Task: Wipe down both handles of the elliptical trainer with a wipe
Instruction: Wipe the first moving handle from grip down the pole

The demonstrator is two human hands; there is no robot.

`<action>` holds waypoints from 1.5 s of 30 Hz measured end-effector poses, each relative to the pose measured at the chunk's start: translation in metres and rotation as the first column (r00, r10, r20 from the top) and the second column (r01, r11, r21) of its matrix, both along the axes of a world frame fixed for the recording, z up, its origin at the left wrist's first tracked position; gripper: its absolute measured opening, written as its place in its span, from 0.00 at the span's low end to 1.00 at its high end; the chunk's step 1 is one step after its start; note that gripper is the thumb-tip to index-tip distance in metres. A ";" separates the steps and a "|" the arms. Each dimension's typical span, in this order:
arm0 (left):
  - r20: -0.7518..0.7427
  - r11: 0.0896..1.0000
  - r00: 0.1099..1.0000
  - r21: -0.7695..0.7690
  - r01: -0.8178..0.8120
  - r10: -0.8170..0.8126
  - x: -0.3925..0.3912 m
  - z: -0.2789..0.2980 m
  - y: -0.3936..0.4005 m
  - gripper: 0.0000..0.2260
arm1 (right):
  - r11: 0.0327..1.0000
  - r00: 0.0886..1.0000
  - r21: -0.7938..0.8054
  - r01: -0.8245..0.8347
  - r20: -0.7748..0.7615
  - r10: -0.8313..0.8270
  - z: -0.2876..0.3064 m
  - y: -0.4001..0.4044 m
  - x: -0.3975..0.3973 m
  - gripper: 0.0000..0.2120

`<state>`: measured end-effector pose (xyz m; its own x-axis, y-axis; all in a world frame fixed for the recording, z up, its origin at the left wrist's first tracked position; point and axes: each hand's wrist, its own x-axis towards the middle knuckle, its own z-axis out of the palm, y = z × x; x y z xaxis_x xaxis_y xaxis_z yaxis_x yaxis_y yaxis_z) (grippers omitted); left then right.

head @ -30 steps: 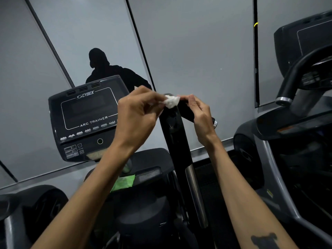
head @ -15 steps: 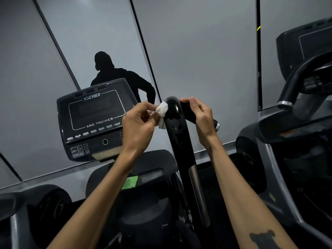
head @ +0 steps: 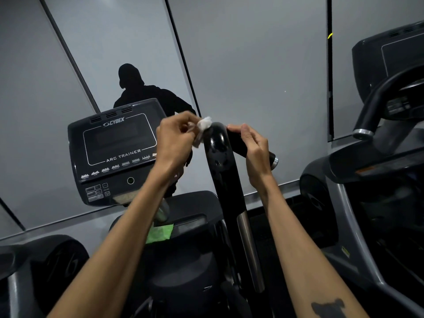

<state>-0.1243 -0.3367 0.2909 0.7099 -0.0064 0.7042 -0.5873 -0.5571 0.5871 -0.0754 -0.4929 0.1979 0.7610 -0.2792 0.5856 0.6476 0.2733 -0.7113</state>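
A white wipe [head: 203, 125] is pinched in the left hand [head: 175, 140] and pressed against the left side of the handle [head: 220, 157] at its top bend. The handle's black grip [head: 238, 143] is clasped by the right hand [head: 255, 149]. A console [head: 117, 150] is seen left of the hands.

wipe [head: 205, 123]: white, crumpled. handle [head: 223, 171]: glossy black, silver sleeve lower down. side grip [head: 238, 143]: matte black, chrome end cap. console [head: 114, 152]: dark grey, white outline + white lettering. green scrap [head: 160, 232] under console, bright lime. wall [head: 252, 65]: flat grey, dark seams. black tattoo blot [head: 328, 307] on right forearm.
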 end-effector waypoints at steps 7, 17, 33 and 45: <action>-0.080 0.795 0.996 0.606 0.016 0.041 0.048 0.049 -0.029 0.12 | 1.000 1.000 -0.014 0.006 0.016 -0.005 -0.004 -0.003 0.006 0.22; -0.091 0.489 0.995 0.870 0.062 0.035 0.028 0.086 -0.048 0.11 | 0.995 0.997 -0.066 0.070 0.048 -0.067 -0.005 -0.001 0.006 0.16; -0.077 0.898 0.993 0.425 0.115 -0.091 -0.048 0.067 -0.049 0.05 | 0.950 0.997 0.304 -0.067 -0.018 0.076 0.050 0.002 -0.081 0.04; -0.130 0.864 0.989 0.488 0.126 -0.070 -0.063 0.045 -0.009 0.09 | 0.987 0.980 0.005 0.158 -0.125 -0.156 0.040 0.002 -0.071 0.11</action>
<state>-0.1871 -0.3454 0.3359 0.7565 -0.4067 0.5121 -0.6048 -0.7330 0.3114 -0.1461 -0.4913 0.2384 0.7735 -0.4087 0.4844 0.5904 0.1868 -0.7852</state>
